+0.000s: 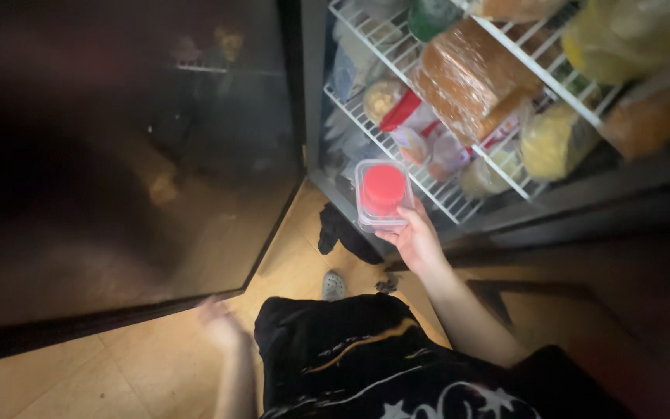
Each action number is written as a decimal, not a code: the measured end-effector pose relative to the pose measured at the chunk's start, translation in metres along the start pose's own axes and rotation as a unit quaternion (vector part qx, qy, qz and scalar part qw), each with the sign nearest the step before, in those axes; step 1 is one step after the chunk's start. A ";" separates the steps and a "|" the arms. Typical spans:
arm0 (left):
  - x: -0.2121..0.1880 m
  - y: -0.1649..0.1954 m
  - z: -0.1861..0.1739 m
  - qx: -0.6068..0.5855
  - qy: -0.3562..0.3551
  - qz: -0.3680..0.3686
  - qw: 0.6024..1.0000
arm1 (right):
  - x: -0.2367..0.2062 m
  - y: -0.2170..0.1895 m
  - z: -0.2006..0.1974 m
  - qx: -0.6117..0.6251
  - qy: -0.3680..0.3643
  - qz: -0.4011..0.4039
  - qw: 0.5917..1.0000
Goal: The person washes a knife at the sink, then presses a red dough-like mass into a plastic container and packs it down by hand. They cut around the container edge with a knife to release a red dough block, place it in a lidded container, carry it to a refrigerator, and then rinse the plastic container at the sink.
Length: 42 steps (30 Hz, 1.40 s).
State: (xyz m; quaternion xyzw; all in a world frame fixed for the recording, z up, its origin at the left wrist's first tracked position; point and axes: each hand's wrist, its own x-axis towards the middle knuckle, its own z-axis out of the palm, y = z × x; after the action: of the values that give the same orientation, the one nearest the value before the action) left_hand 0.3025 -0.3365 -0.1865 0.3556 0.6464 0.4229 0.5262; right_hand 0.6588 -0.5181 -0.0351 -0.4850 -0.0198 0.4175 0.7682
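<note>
Fridge (316,93) open in front of me, door (118,155) swung out to my left, dark and reflective. R hand (415,242) grasps a clear plastic tub (382,194) w/ something round and red inside; fingers wrapped on its near edge, held up just in front of the lower wire shelf (443,198). Tub isn't resting on the shelf, it's in the air at the fridge's front edge. L hand (217,320) hangs low by the door's bottom edge, blurred, holding nothing I can see; can't tell if it's curled or loose. Shelves packed: bagged bread loaf (471,77) on the upper rack, yellowish bags (552,140) and small wrapped packs below. Wood floor (157,372) under me, grey slipper (333,285) near my black shirt (366,357).
</note>
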 end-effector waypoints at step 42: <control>0.005 0.225 0.521 -0.190 -0.483 0.188 0.834 | 0.036 0.014 -0.050 -0.462 0.030 -0.011 0.887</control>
State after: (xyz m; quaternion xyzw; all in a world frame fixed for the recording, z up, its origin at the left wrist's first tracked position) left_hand 0.8160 -0.1545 -0.0272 0.5226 0.1381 0.4028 0.7386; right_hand 0.6949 -0.5276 -0.0858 -0.7968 -0.1928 0.3378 0.4625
